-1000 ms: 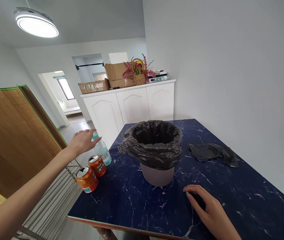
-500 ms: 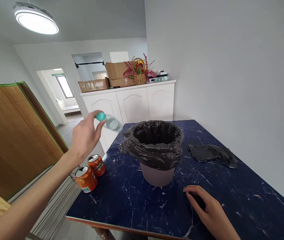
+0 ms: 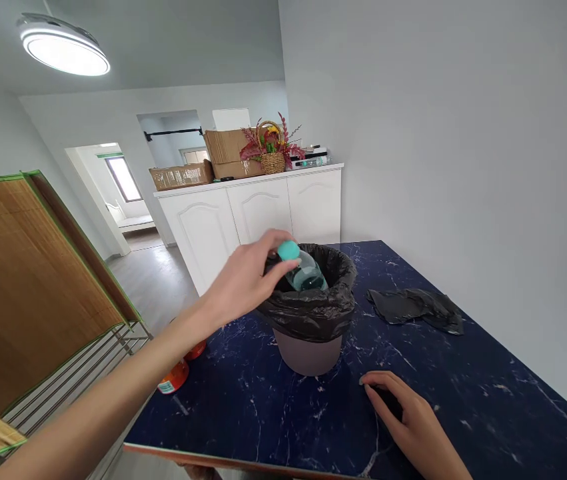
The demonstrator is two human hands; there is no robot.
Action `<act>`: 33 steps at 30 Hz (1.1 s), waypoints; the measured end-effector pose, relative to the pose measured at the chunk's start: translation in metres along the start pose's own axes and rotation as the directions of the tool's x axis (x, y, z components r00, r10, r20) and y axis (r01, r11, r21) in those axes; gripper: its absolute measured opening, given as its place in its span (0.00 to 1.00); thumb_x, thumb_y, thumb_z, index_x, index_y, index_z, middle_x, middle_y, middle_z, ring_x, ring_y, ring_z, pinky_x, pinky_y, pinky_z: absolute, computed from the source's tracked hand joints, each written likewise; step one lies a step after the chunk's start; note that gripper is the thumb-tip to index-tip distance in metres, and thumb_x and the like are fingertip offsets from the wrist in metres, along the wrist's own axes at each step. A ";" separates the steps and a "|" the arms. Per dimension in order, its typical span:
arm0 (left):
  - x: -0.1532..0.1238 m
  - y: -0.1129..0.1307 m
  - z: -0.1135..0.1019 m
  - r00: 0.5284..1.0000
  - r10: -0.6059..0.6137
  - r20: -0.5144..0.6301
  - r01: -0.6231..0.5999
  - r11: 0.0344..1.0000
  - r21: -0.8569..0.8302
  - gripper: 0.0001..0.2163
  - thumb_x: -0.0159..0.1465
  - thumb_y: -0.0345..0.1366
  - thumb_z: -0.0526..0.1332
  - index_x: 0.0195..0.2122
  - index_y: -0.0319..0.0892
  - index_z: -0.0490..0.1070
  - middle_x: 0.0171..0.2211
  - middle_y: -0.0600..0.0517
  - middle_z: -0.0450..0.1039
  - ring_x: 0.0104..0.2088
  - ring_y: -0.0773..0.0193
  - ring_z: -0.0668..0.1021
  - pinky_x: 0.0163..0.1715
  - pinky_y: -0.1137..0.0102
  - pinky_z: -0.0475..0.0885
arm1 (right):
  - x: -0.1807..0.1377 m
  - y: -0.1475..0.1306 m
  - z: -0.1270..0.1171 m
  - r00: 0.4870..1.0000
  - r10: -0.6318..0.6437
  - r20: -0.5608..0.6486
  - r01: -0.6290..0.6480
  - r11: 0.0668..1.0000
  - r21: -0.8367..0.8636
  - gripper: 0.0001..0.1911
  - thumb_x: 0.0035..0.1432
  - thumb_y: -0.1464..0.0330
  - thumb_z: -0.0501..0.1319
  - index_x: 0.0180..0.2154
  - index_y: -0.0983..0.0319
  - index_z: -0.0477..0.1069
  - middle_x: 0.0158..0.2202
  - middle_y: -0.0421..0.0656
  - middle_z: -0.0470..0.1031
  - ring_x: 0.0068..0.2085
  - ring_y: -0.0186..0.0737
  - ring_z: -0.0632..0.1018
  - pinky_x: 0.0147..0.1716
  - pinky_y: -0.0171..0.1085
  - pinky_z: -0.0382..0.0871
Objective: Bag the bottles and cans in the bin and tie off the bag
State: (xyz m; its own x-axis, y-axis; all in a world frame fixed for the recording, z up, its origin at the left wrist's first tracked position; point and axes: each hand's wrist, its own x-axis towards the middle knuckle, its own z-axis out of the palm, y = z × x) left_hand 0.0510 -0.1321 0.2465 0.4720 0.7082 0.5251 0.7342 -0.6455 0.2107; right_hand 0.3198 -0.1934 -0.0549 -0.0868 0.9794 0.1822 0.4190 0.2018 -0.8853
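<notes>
My left hand (image 3: 243, 283) grips a clear plastic bottle (image 3: 304, 272) with a teal cap by its neck. The bottle hangs tilted over the mouth of a small bin (image 3: 308, 350) lined with a black bag (image 3: 313, 310). My right hand (image 3: 406, 420) rests on the dark blue marbled table (image 3: 463, 400) in front of the bin, its fingers curled over a small dark thing I cannot name. Two orange drink cans (image 3: 176, 373) stand at the table's left edge, partly hidden behind my left forearm.
A crumpled black bag (image 3: 413, 307) lies on the table right of the bin, near the white wall. A metal rack (image 3: 73, 380) and a bamboo screen (image 3: 23, 280) stand to the left. A white cabinet (image 3: 258, 207) with boxes and a flower basket is behind.
My left hand took the bottle from beside the cans, lifted it and carried it right over the bin's opening. My right hand stayed where it was.
</notes>
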 end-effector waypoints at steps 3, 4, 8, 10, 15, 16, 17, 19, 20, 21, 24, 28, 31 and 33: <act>0.007 -0.005 0.014 0.979 -0.003 0.203 0.008 1.000 -0.025 0.15 0.76 0.46 0.59 0.58 0.46 0.71 0.49 0.47 0.84 0.44 0.55 0.85 0.43 0.62 0.76 | 0.000 -0.002 0.000 1.000 0.000 -0.001 0.000 1.000 -0.013 0.22 0.72 0.45 0.55 0.50 0.50 0.78 0.55 0.50 0.80 0.41 0.48 0.85 0.25 0.37 0.75; 0.008 -0.005 0.015 0.967 -0.001 0.256 0.009 0.999 -0.033 0.16 0.76 0.48 0.57 0.58 0.46 0.73 0.50 0.47 0.84 0.44 0.55 0.85 0.43 0.62 0.76 | 0.000 -0.003 0.000 1.000 0.000 0.002 0.000 1.000 -0.012 0.22 0.73 0.45 0.54 0.50 0.50 0.78 0.55 0.50 0.80 0.40 0.47 0.84 0.25 0.37 0.75; 0.008 -0.004 0.005 0.961 -0.006 0.276 0.037 0.994 -0.107 0.21 0.79 0.51 0.50 0.59 0.47 0.76 0.55 0.49 0.83 0.54 0.54 0.83 0.56 0.61 0.75 | 0.000 -0.003 -0.001 1.000 0.001 0.013 -0.001 1.000 -0.001 0.22 0.73 0.46 0.54 0.50 0.51 0.78 0.56 0.51 0.79 0.39 0.47 0.84 0.25 0.37 0.74; 0.006 -0.007 -0.003 0.978 -0.037 0.205 0.066 0.988 -0.141 0.23 0.80 0.53 0.48 0.61 0.48 0.76 0.59 0.50 0.81 0.58 0.54 0.81 0.61 0.60 0.73 | 0.000 -0.003 -0.001 1.000 0.000 0.012 0.000 1.000 0.000 0.22 0.73 0.46 0.55 0.50 0.51 0.78 0.56 0.50 0.79 0.40 0.47 0.84 0.25 0.37 0.75; -0.007 -0.036 -0.022 0.981 -0.173 -0.085 0.168 0.984 -0.063 0.27 0.80 0.55 0.44 0.61 0.46 0.75 0.63 0.47 0.78 0.63 0.53 0.78 0.67 0.55 0.69 | -0.002 -0.003 -0.001 1.000 -0.018 -0.002 0.018 1.000 0.009 0.20 0.74 0.48 0.56 0.51 0.51 0.78 0.55 0.49 0.79 0.47 0.50 0.84 0.29 0.36 0.77; -0.010 -0.047 -0.024 0.968 -0.205 -0.143 0.203 0.979 -0.027 0.27 0.80 0.55 0.43 0.61 0.46 0.74 0.63 0.47 0.78 0.63 0.53 0.78 0.67 0.54 0.69 | -0.002 -0.003 -0.001 1.000 -0.019 0.000 0.019 1.000 0.010 0.20 0.74 0.48 0.56 0.51 0.51 0.78 0.56 0.49 0.79 0.47 0.50 0.84 0.28 0.36 0.77; -0.014 -0.060 -0.027 0.952 -0.241 -0.188 0.249 0.968 0.020 0.28 0.80 0.56 0.42 0.61 0.45 0.74 0.63 0.46 0.78 0.62 0.52 0.78 0.66 0.54 0.69 | -0.002 -0.003 -0.001 1.000 -0.021 0.002 0.021 1.000 0.010 0.20 0.74 0.48 0.56 0.52 0.51 0.78 0.56 0.50 0.79 0.47 0.50 0.84 0.28 0.36 0.77; -0.024 -0.091 -0.030 0.919 -0.341 -0.199 0.376 0.909 0.178 0.30 0.79 0.56 0.39 0.63 0.44 0.71 0.63 0.44 0.77 0.62 0.50 0.78 0.64 0.54 0.71 | -0.002 -0.002 -0.001 1.000 -0.021 0.003 0.021 1.000 0.007 0.20 0.74 0.48 0.56 0.52 0.51 0.78 0.57 0.50 0.79 0.46 0.50 0.84 0.27 0.36 0.77; -0.030 -0.108 -0.030 0.904 -0.394 -0.163 0.426 0.859 0.285 0.31 0.79 0.55 0.38 0.65 0.41 0.68 0.64 0.41 0.76 0.63 0.49 0.78 0.64 0.54 0.71 | -0.002 -0.002 -0.001 1.000 -0.021 0.002 0.021 1.000 0.006 0.20 0.74 0.48 0.56 0.52 0.51 0.78 0.57 0.50 0.79 0.45 0.50 0.85 0.26 0.36 0.77; -0.037 -0.124 -0.030 0.884 -0.460 -0.082 0.450 0.790 0.416 0.31 0.78 0.54 0.37 0.68 0.40 0.65 0.66 0.39 0.74 0.65 0.48 0.76 0.64 0.54 0.70 | -0.002 -0.001 -0.001 1.000 -0.020 0.002 0.020 1.000 0.007 0.20 0.74 0.48 0.56 0.52 0.51 0.78 0.57 0.50 0.79 0.44 0.50 0.85 0.26 0.36 0.77; -0.062 -0.167 -0.028 0.797 -0.601 0.066 0.480 0.695 0.536 0.34 0.71 0.58 0.52 0.67 0.35 0.67 0.62 0.32 0.76 0.64 0.38 0.77 0.61 0.50 0.72 | -0.002 0.000 -0.001 1.000 -0.012 0.006 0.012 1.000 0.014 0.19 0.74 0.48 0.57 0.52 0.50 0.79 0.57 0.50 0.80 0.44 0.49 0.85 0.25 0.36 0.77; -0.093 -0.192 -0.025 0.648 -0.716 0.258 0.461 0.639 0.616 0.43 0.52 0.57 0.69 0.66 0.37 0.71 0.55 0.31 0.81 0.52 0.36 0.84 0.48 0.55 0.79 | -0.002 0.000 -0.001 1.000 -0.011 0.009 0.011 1.000 0.019 0.19 0.73 0.47 0.57 0.51 0.49 0.79 0.56 0.48 0.80 0.43 0.48 0.85 0.27 0.36 0.78; -0.105 -0.193 -0.021 0.587 -0.737 0.335 0.416 0.630 0.656 0.42 0.42 0.50 0.75 0.61 0.45 0.76 0.51 0.37 0.84 0.53 0.36 0.85 0.45 0.58 0.79 | -0.002 0.000 -0.001 1.000 0.009 0.021 -0.009 1.000 0.014 0.20 0.73 0.46 0.56 0.51 0.49 0.79 0.56 0.49 0.80 0.40 0.47 0.85 0.25 0.36 0.77; -0.104 -0.189 -0.018 0.583 -0.741 0.333 0.398 0.618 0.678 0.34 0.42 0.46 0.76 0.53 0.48 0.80 0.49 0.39 0.85 0.52 0.36 0.85 0.44 0.57 0.79 | -0.002 0.000 -0.001 1.000 0.015 0.023 -0.015 1.000 0.009 0.20 0.73 0.46 0.56 0.51 0.50 0.78 0.57 0.49 0.80 0.40 0.47 0.85 0.24 0.36 0.77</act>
State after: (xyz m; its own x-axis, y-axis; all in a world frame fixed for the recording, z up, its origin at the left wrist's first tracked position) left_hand -0.1462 -0.0889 0.1665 -0.1059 0.9866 -0.1245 0.9725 0.0767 -0.2197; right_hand 0.3207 -0.1956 -0.0551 -0.1009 0.9821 0.1592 0.4122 0.1869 -0.8917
